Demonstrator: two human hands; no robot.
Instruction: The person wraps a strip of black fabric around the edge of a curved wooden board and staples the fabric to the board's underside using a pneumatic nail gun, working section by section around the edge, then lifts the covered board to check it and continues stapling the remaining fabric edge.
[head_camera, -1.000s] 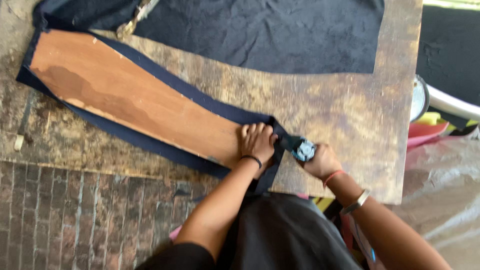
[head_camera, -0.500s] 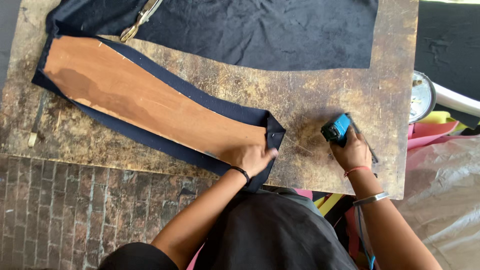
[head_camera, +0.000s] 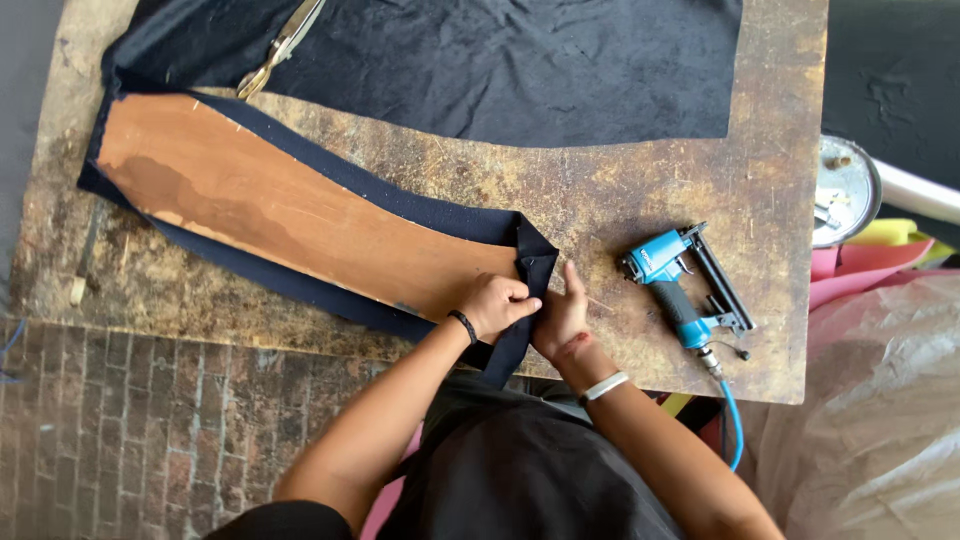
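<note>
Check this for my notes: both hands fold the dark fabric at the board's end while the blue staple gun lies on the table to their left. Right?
Not quite: in the head view the blue staple gun lies to their right, not left. Both the left hand and right hand fold the dark fabric.

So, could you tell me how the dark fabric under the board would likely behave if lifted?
The dark fabric probably goes floppy: it creases where the left hand and right hand fold its corner, and a tail droops over the table edge. It looks thin, so likely light. The board lying on it would probably hold it down.
</note>
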